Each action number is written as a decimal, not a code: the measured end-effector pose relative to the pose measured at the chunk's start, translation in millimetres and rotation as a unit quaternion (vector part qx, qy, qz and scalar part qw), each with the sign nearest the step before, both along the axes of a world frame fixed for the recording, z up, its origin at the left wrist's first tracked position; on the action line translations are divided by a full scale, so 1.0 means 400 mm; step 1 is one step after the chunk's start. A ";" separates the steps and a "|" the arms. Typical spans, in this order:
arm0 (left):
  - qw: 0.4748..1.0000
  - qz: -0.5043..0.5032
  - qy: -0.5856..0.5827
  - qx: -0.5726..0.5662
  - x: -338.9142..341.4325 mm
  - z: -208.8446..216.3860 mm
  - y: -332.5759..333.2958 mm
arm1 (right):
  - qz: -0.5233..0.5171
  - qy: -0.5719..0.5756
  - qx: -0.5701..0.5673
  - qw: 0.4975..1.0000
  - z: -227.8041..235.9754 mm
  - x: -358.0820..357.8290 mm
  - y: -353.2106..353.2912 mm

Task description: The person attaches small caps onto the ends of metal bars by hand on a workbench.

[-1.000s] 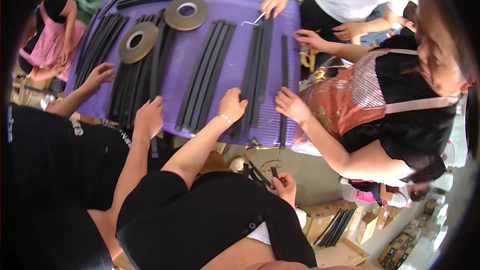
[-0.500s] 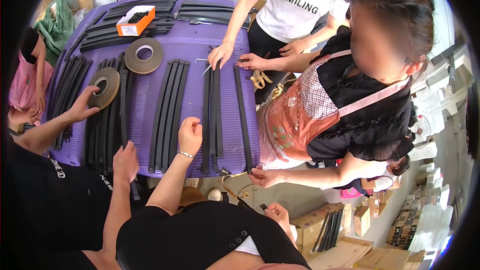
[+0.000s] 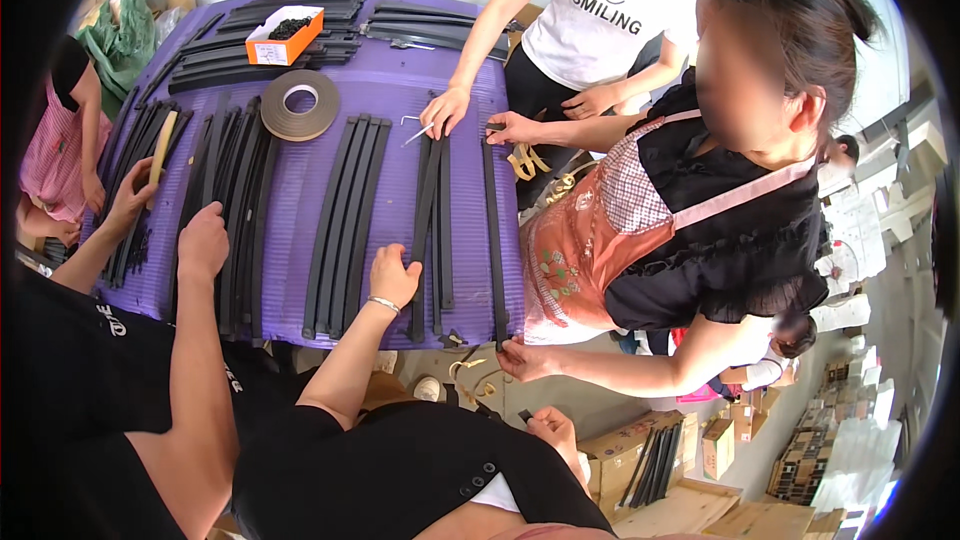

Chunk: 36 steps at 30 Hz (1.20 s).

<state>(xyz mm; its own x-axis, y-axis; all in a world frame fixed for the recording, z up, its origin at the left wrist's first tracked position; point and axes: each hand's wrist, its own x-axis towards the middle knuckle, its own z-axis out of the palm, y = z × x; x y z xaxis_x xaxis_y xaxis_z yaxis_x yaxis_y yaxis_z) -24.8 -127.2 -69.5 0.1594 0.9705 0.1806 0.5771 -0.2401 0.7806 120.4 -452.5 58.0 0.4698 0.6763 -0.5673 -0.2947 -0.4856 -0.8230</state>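
Note:
My left hand [image 3: 394, 276], a bracelet at its wrist, is over the purple ribbed table with its fingers curled. Its thumb side is right against a leaning black strip [image 3: 421, 240] in a small group of strips; whether the fingers grip anything is hidden. On its left lies a row of several black strips [image 3: 347, 225]. Low in the view, beyond the table's near edge, my right hand [image 3: 556, 432] is closed on a small black piece [image 3: 526, 416] that pokes out between the fingers.
At right, a person in an apron holds one long strip [image 3: 493, 230]. Another person's hand [image 3: 445, 112] holds a thin metal tool. The co-worker at left grips a tape roll [image 3: 163, 147]; another roll [image 3: 325, 105] lies flat near an orange-white box [image 3: 285, 35]. Cartons [image 3: 635, 445] stand below right.
My left hand has shifted right, up to the leaning strip. The left co-worker's roll has been moved left and turned on edge; their other hand has moved up and left. My right hand stays put.

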 end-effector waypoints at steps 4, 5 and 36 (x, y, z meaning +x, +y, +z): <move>0.998 -0.039 0.016 -0.036 0.013 -0.009 -0.033 | -0.005 -0.005 0.000 1.000 0.000 -0.019 -0.025; 0.998 -0.045 0.018 -0.030 0.016 -0.008 -0.038 | -0.007 -0.008 -0.002 1.000 -0.001 -0.023 -0.032; 0.979 -0.109 -0.085 -0.151 0.046 0.017 -0.074 | 0.008 -0.028 -0.033 0.999 -0.036 0.014 -0.137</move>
